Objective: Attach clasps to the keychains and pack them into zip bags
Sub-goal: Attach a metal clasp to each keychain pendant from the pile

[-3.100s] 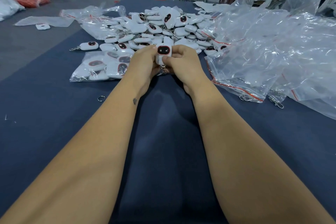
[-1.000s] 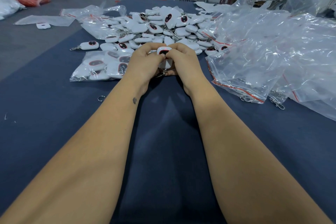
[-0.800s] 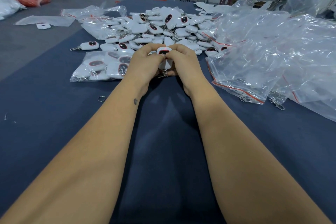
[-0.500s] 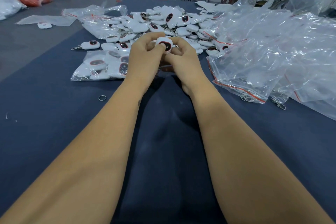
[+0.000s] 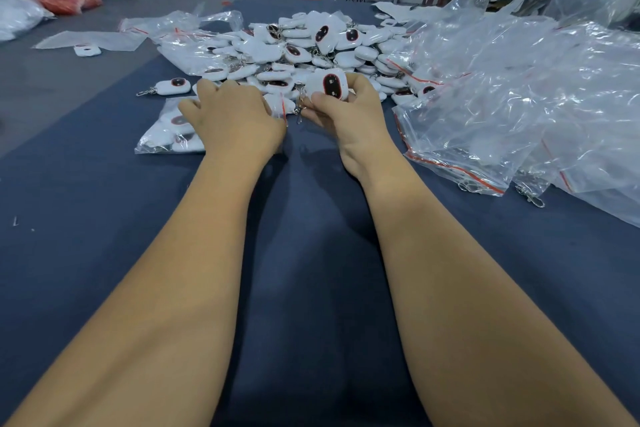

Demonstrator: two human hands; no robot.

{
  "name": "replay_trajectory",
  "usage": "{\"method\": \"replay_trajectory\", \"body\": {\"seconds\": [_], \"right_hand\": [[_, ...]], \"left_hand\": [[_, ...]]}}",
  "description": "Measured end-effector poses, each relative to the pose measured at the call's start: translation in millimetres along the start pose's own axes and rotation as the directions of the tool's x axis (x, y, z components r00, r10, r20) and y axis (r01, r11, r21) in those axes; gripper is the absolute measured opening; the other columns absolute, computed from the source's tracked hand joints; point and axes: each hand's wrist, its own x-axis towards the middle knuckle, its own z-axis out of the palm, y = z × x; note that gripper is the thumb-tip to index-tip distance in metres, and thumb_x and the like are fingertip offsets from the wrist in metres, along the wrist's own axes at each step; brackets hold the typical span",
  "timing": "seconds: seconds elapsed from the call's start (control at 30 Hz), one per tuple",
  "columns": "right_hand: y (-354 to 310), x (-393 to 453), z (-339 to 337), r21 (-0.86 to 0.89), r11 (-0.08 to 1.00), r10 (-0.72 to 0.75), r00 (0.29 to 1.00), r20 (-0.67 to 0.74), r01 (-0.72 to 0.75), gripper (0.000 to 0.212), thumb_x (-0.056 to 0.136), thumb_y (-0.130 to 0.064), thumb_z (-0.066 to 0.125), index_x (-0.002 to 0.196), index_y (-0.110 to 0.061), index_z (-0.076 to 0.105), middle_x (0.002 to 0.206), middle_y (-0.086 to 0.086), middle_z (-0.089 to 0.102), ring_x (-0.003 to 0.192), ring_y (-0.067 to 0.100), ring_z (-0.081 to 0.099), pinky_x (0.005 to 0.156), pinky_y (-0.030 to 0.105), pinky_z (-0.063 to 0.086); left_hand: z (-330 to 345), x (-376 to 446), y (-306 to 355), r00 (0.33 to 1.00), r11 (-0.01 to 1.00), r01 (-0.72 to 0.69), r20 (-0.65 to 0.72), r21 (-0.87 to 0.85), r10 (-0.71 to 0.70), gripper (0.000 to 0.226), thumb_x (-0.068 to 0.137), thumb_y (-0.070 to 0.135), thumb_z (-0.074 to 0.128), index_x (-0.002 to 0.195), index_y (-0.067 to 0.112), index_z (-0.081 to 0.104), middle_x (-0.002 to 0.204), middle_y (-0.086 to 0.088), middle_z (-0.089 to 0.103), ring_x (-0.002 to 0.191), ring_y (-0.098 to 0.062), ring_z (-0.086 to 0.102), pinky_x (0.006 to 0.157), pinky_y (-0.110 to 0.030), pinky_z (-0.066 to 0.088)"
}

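A dark blue surface (image 5: 311,253) carries a heap of white keychains (image 5: 311,45), a filled zip bag (image 5: 162,135), and crumpled clear bags (image 5: 519,87).

White keychain (image 5: 329,86) with a red-rimmed dark oval; navy bench (image 5: 311,270); clear zip bags (image 5: 485,107) with red seal strips.

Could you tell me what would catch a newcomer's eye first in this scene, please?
First comes the big heap of white plastic keychains with dark red-rimmed ovals, at the middle back of the dark blue table cloth. In front of it the right hand grips one such white keychain, while the left hand rests on a filled clear zip bag. A mound of crumpled empty clear bags fills the right.
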Motion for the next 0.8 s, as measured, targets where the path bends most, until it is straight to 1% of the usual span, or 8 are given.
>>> {"method": "replay_trajectory", "body": {"seconds": [0.1,0.2,0.3,0.43,0.5,0.6,0.7,0.8], "right_hand": [[-3.7,-2.9,3.8,0.151,0.989,-0.004,0.999,0.043,-0.002,0.023,0.089,0.015,0.056,0.099,-0.004,0.047,0.091,0.017,0.062,0.084,0.027,0.069,0.086,0.036,0.059],[-4.8,-5.3,8.1,0.210,0.978,-0.009,0.998,0.064,-0.005,0.022,0.092,0.014,0.052,0.098,-0.005,0.045,0.093,0.017,0.060,0.085,0.028,0.068,0.087,0.036,0.059],[-4.5,-6.8,7.4,-0.004,1.000,-0.030,1.000,-0.002,0.030,0.027,0.089,0.009,0.060,0.101,-0.009,0.044,0.092,0.013,0.061,0.082,0.023,0.064,0.078,0.030,0.057],[0.1,-10.3,5.4,-0.348,0.934,-0.092,0.995,-0.031,0.075,0.024,0.089,-0.008,0.068,0.099,-0.015,0.047,0.091,0.016,0.067,0.081,0.023,0.060,0.079,0.041,0.053],[-1.3,-11.2,8.5,-0.486,0.861,-0.159,0.987,0.016,0.147,0.005,0.096,-0.018,0.060,0.098,-0.015,0.056,0.094,0.011,0.069,0.086,0.022,0.063,0.083,0.040,0.052],[1.5,-8.5,12.4,-0.736,0.643,-0.193,0.975,0.112,0.211,0.031,0.103,-0.028,0.046,0.078,-0.022,0.064,0.088,-0.005,0.061,0.098,0.026,0.057,0.091,0.042,0.046],[3.3,-8.4,14.6,-0.743,0.669,-0.050,0.998,-0.035,0.007,0.028,0.100,-0.050,0.041,0.082,-0.032,0.052,0.098,-0.018,0.039,0.113,0.020,0.037,0.099,0.034,0.030],[2.2,-5.2,14.0,-0.681,0.727,0.119,0.993,-0.007,-0.092,0.052,0.088,-0.069,0.037,0.113,-0.029,0.058,0.122,-0.007,0.052,0.122,0.022,0.043,0.096,0.036,0.026]], "left_hand": [[-1.7,-0.4,1.0,0.999,0.982,-0.014,-0.050,-0.188,0.005,0.017,0.079,0.028,0.057,0.086,0.021,0.071,0.085,0.001,0.060,0.110,-0.032,0.048,0.083,-0.039,0.028],[-5.4,-6.2,7.1,0.998,0.850,-0.014,-0.064,-0.526,-0.023,0.013,0.078,0.026,0.056,0.081,0.021,0.067,0.079,0.004,0.065,0.088,-0.024,0.059,0.073,-0.031,0.043],[-6.6,-9.8,14.1,0.996,0.729,-0.016,-0.078,-0.684,-0.052,0.009,0.078,0.026,0.057,0.080,0.022,0.065,0.069,0.010,0.060,0.071,-0.011,0.056,0.062,-0.023,0.042],[-3.7,-9.6,18.9,0.993,0.650,-0.042,-0.106,-0.759,-0.060,0.005,0.080,0.021,0.059,0.079,0.025,0.060,0.066,0.014,0.055,0.061,0.002,0.049,0.055,-0.010,0.036],[-2.7,-10.1,19.7,0.993,0.614,-0.067,-0.115,-0.787,-0.039,0.007,0.083,0.019,0.059,0.079,0.025,0.059,0.067,0.015,0.055,0.059,0.007,0.050,0.056,-0.008,0.038],[-3.4,-10.3,20.1,0.989,0.575,-0.110,-0.145,-0.811,-0.016,0.010,0.083,0.017,0.060,0.079,0.026,0.059,0.069,0.015,0.057,0.063,0.005,0.052,0.061,-0.007,0.041],[-5.5,-10.4,19.6,0.989,0.553,-0.131,-0.145,-0.823,0.019,0.011,0.086,0.020,0.060,0.082,0.027,0.066,0.076,0.014,0.065,0.076,-0.004,0.061,0.074,-0.016,0.049],[-8.9,-10.0,17.9,0.994,0.474,-0.106,-0.096,-0.874,0.045,0.018,0.092,0.022,0.055,0.099,0.024,0.072,0.091,0.013,0.069,0.087,-0.003,0.063,0.087,-0.024,0.052]]}}
